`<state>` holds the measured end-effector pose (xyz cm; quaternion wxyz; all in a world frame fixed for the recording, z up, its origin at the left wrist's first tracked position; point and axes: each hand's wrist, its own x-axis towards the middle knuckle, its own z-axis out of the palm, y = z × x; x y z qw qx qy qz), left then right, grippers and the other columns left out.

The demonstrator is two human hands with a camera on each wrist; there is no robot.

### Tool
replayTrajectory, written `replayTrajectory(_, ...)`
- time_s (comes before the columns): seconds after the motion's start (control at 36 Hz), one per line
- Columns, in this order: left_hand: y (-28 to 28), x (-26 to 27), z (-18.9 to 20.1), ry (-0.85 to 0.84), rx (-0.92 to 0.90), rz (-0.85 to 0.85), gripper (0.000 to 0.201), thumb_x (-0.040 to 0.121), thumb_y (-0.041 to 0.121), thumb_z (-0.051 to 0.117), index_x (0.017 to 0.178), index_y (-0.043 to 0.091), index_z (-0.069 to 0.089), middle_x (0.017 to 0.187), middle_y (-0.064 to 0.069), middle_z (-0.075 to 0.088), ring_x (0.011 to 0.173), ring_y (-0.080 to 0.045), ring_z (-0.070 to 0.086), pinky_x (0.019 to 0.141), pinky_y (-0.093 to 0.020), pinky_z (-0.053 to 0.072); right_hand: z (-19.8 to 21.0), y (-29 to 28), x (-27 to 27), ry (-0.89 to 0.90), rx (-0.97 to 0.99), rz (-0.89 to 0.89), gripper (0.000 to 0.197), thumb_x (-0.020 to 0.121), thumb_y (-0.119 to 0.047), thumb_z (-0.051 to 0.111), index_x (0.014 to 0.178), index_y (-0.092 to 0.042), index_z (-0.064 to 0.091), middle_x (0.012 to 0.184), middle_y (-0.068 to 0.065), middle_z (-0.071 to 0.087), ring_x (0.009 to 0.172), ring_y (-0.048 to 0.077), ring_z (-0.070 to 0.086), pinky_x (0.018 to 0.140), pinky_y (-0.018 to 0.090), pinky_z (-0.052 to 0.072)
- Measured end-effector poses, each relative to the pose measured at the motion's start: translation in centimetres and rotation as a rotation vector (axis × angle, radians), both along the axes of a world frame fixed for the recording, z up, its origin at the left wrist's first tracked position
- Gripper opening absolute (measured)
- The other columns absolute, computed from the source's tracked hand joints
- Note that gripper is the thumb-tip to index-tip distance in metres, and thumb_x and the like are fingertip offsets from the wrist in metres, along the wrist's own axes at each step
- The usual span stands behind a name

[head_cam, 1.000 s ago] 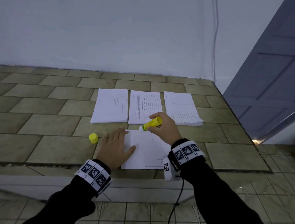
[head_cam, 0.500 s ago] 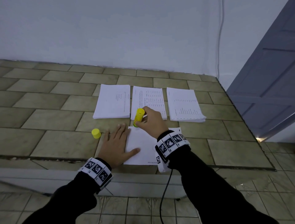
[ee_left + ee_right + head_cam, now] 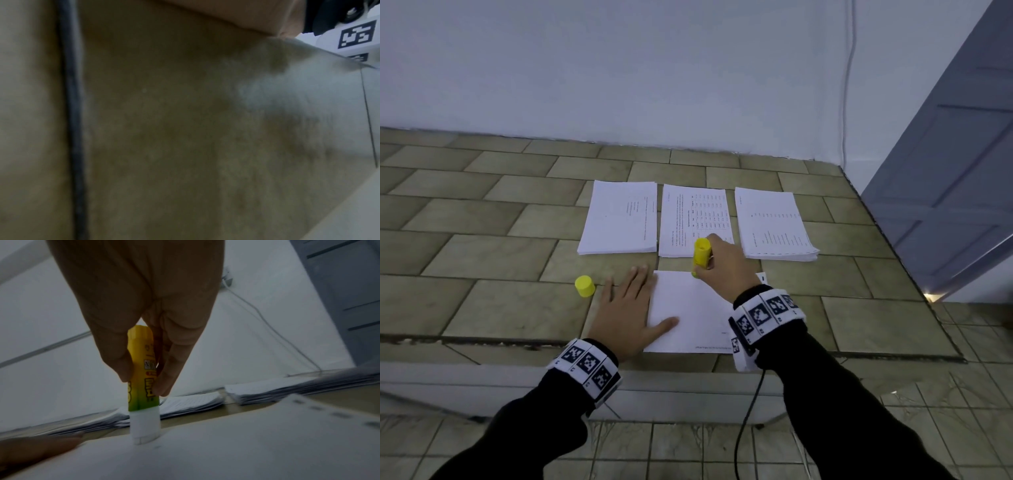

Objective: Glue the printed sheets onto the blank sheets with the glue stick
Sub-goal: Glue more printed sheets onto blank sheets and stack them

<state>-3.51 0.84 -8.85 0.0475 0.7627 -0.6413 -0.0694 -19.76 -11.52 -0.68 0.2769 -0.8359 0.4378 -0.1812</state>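
The glue stick (image 3: pixel 702 253) is pinched between the thumb and fingers of the right hand (image 3: pixel 726 265) just above the centre of the head view, standing nearly upright. In the right wrist view its white tip (image 3: pixel 145 426) is seen pressed onto the far edge of the single sheet (image 3: pixel 690 315) that lies at the near edge of the tiled desk (image 3: pixel 493 253). The left hand (image 3: pixel 628 310) is laid flat with fingers spread, left of centre in the frame; its thumb rests on the sheet's left margin while its other fingers lie partly on the tiles. The two hands are near each other but apart, with the sheet's upper left corner between them. The yellow cap (image 3: pixel 585 285) stands on the desk just left of the left hand's fingertips. Three paper stacks are set in a row above the hands: the left stack (image 3: pixel 619 219), the middle stack (image 3: pixel 693 216), partly covered by the glue stick, and the right stack (image 3: pixel 774 224). The left wrist view is blurred; only tile and a paper edge can be made out.
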Motion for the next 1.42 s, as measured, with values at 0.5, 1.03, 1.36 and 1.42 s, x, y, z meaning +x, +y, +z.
replayTrajectory(0.5, -0.1, -0.1, -0.1, -0.056, 0.046, 0.006, 0.128, 0.056, 0.097, -0.012, 0.157, 0.018, -0.001, 0.165, 0.000, -0.006, 0.151, -0.017, -0.009, 0.120, -0.052, -0.006, -0.3, 0.4, -5.9, -0.240, 0.015, -0.105, 0.013, 0.079, -0.010, 0.071, 0.079, -0.006, 0.059, 0.079, 0.008, 0.067, 0.076, 0.024, 0.065, 0.075, 0.043, 0.055)
replayTrajectory(1.03, -0.1, 0.0, -0.2, -0.033, 0.003, -0.008, 0.126, 0.060, 0.098, -0.007, 0.157, 0.018, 0.007, 0.165, -0.001, 0.002, 0.151, -0.017, -0.002, 0.120, -0.053, -0.003, -0.6, 4.0, 1.5, 0.006, -0.054, 0.254, 0.034, 0.082, -0.016, 0.062, 0.063, -0.022, 0.034, 0.062, -0.006, 0.040, 0.058, 0.011, 0.038, 0.056, 0.024, 0.027)
replayTrajectory(1.36, -0.2, 0.1, -0.2, -0.052, 0.040, -0.003, 0.126, 0.059, 0.096, -0.011, 0.157, 0.018, 0.000, 0.165, 0.000, -0.006, 0.151, -0.017, -0.007, 0.120, -0.052, -0.004, -1.0, 0.5, -9.3, -0.063, -0.067, -0.046, 0.025, 0.088, -0.020, 0.062, 0.070, -0.004, 0.054, 0.067, 0.013, 0.060, 0.059, 0.023, 0.052, 0.057, 0.033, 0.044)
replayTrajectory(1.42, -0.2, 0.1, -0.3, -0.042, 0.027, -0.006, 0.123, 0.062, 0.095, -0.009, 0.157, 0.018, 0.002, 0.165, 0.000, -0.004, 0.151, -0.018, -0.006, 0.120, -0.052, -0.003, -1.3, 0.1, -10.4, -0.061, -0.085, -0.078, 0.025, 0.087, -0.020, 0.064, 0.070, -0.004, 0.055, 0.067, 0.012, 0.060, 0.063, 0.027, 0.056, 0.060, 0.040, 0.047)
